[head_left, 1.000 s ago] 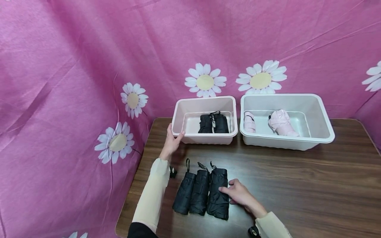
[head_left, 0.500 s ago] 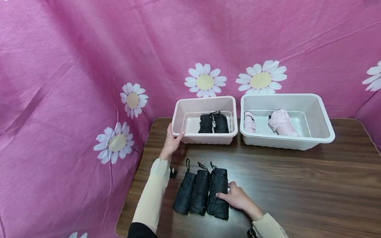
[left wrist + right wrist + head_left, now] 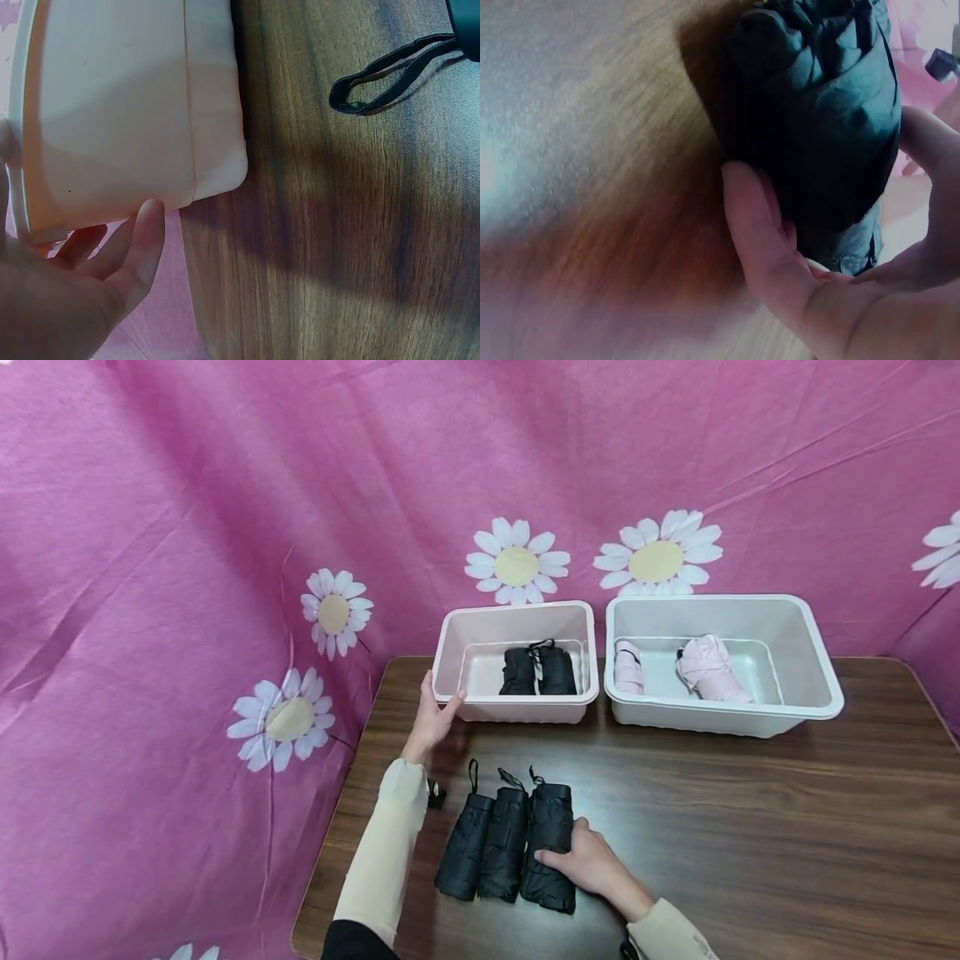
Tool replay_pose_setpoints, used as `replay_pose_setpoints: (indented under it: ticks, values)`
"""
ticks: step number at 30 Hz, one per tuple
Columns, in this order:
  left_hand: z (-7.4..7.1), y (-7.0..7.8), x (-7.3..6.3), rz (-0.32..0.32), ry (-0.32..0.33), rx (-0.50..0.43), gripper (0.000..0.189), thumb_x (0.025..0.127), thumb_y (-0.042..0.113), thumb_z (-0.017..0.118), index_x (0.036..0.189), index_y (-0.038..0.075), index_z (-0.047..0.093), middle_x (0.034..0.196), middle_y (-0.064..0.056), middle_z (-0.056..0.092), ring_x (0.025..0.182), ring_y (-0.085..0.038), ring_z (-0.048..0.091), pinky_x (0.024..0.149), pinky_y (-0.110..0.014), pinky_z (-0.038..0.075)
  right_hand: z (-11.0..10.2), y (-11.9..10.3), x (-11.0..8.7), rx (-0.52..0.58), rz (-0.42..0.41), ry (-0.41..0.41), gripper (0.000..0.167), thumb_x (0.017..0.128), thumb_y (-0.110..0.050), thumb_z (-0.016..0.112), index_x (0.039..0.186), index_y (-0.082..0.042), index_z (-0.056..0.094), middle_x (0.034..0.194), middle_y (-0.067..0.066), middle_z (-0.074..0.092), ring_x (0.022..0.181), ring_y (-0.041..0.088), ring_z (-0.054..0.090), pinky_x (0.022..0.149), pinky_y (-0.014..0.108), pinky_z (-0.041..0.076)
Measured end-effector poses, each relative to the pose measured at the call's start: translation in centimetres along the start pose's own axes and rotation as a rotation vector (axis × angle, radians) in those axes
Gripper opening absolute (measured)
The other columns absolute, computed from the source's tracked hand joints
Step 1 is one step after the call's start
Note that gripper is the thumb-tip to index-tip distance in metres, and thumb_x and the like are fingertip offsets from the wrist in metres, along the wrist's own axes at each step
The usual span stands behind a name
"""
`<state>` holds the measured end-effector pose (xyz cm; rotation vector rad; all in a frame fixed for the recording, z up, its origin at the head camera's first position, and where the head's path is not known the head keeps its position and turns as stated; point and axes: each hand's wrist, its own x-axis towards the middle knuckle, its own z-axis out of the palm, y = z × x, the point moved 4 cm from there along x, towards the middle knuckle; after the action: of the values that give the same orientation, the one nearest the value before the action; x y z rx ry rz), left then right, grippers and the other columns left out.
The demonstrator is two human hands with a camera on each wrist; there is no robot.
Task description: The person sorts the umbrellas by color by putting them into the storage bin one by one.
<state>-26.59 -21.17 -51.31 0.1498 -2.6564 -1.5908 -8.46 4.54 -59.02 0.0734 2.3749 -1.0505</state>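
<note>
Three folded black umbrellas lie side by side on the table in the head view. My right hand (image 3: 596, 864) grips the rightmost umbrella (image 3: 551, 810), thumb across its top and fingers down its right side. In the right wrist view, thumb and fingers straddle the umbrella's dark cloth (image 3: 817, 120). The middle umbrella (image 3: 503, 843) and the left umbrella (image 3: 466, 847) lie beside it, wrist loops pointing away. My left hand (image 3: 431, 725) holds the front left corner of the smaller white bin (image 3: 517, 710). The left wrist view shows the fingers (image 3: 146, 236) against the bin's end.
Inside the smaller bin lie two black umbrellas (image 3: 557, 672). A larger white bin (image 3: 697, 717) stands to its right, with a pink umbrella (image 3: 708, 668) and a smaller pink roll (image 3: 628, 670) inside. Behind the wooden table (image 3: 750, 827) hangs a pink flowered cloth (image 3: 420, 485).
My right hand has moved slightly left, its thumb reaching further across the rightmost umbrella. My left hand stays at the smaller bin, and the umbrellas keep their places.
</note>
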Motion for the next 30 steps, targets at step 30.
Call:
replay_pose_setpoints:
  ticks: [30]
  values:
    - [-0.09,-0.32,0.07,-0.003,0.001,0.014,0.084,0.093,0.025,0.063,0.154,0.005,0.009,0.152,-0.027,0.029,0.14,-0.039,0.032,0.119,-0.045,0.022,0.68,0.5,0.04,0.056,0.053,0.035,0.074,0.069,-0.047,0.079,0.105,0.011,0.052,0.084,0.017,0.063,0.076,0.025,0.062,0.066,0.04,0.052]
